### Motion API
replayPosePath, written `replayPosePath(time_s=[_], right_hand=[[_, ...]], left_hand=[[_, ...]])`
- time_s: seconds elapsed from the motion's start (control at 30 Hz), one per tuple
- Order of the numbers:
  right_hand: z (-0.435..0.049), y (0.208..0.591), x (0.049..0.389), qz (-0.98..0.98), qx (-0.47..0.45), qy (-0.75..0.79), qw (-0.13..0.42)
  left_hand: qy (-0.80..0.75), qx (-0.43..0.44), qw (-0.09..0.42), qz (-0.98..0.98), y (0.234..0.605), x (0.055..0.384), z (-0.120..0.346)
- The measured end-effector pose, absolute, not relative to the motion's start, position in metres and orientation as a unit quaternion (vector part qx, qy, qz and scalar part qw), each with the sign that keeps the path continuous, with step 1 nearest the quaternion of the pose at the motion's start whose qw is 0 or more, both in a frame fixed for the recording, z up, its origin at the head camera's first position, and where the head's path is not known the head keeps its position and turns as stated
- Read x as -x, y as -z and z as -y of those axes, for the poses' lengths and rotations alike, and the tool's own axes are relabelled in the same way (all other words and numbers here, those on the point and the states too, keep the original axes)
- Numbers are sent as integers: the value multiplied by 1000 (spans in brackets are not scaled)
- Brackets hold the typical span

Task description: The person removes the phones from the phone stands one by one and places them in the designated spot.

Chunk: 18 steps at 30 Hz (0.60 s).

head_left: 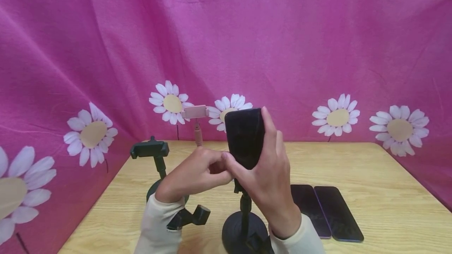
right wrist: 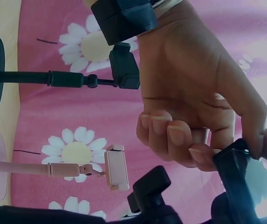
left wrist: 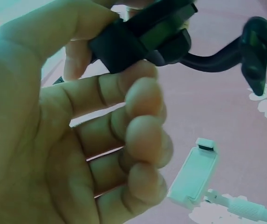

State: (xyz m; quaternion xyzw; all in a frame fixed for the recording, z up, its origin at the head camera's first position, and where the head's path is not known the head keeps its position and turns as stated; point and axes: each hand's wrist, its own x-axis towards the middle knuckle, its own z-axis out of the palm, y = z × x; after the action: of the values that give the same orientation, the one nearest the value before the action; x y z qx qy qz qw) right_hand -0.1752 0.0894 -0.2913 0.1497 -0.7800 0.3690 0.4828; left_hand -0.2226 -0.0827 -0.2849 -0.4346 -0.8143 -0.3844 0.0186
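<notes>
A black phone (head_left: pixel 244 138) stands upright at the clamp of a black phone stand (head_left: pixel 245 230). My right hand (head_left: pixel 270 171) grips the phone, with fingers along its right edge and the thumb at its lower left. My left hand (head_left: pixel 195 173) is at the phone's lower left side, close by the right thumb. In the left wrist view, the left thumb and index finger pinch the black clamp (left wrist: pixel 121 46), while the other fingers curl below. The right wrist view shows the left hand (right wrist: pixel 194 102) pinching the clamp's end (right wrist: pixel 231 154) beside the shiny phone.
A dark green phone stand (head_left: pixel 150 149) is at the left, partly behind the left arm. Farther back is a pink phone stand (head_left: pixel 195 112). Two dark phones, one inner (head_left: pixel 307 207) and one outer (head_left: pixel 339 213), lie side by side on the wooden table (head_left: pixel 388 214), right of the right wrist.
</notes>
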Motion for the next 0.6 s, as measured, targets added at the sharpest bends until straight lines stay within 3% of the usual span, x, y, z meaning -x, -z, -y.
replayPosePath(time_s=[0.6], right_hand=[[-90,293,177,770,-159,-381,487]], left_hand=[[365,414,8,834,288,227,80]])
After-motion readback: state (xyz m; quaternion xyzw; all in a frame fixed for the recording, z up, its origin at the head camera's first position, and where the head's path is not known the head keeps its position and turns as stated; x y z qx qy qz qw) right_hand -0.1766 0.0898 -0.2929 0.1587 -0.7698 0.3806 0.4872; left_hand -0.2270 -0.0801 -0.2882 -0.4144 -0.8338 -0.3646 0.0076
